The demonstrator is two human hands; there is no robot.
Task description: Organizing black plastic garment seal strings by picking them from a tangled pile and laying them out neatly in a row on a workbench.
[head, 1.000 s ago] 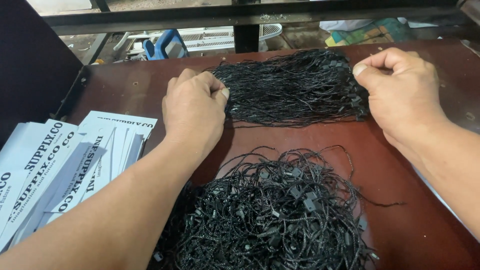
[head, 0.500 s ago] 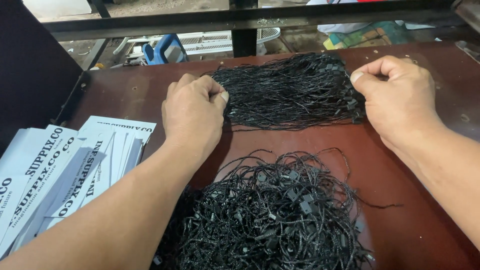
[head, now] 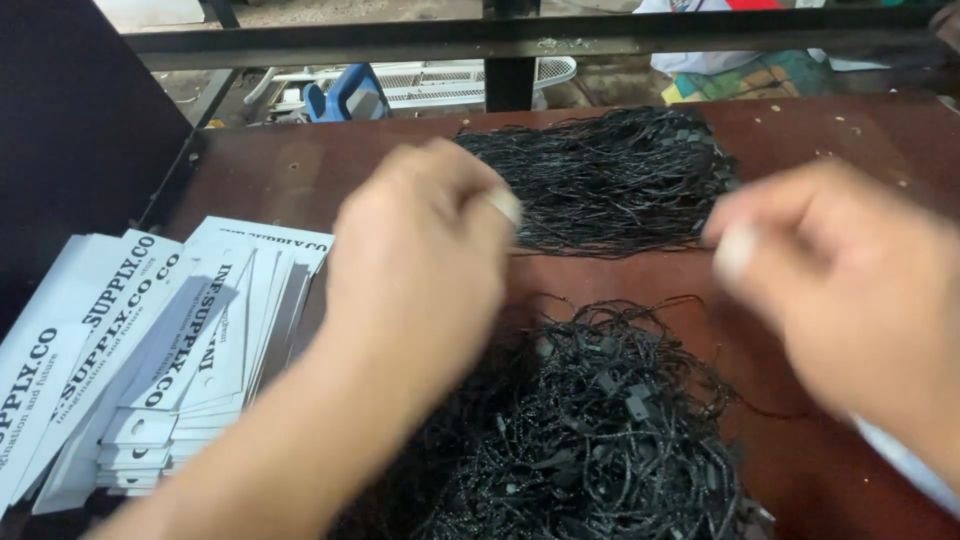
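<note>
My left hand (head: 420, 250) and right hand (head: 840, 280) hovered blurred, fingers curled, either side of the far string bundle (head: 600, 180), knuckles up.

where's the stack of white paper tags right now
In the head view, the stack of white paper tags lies fanned out at the left edge of the brown table, beside the left hand and left of the nearer tangled string pile.
</note>
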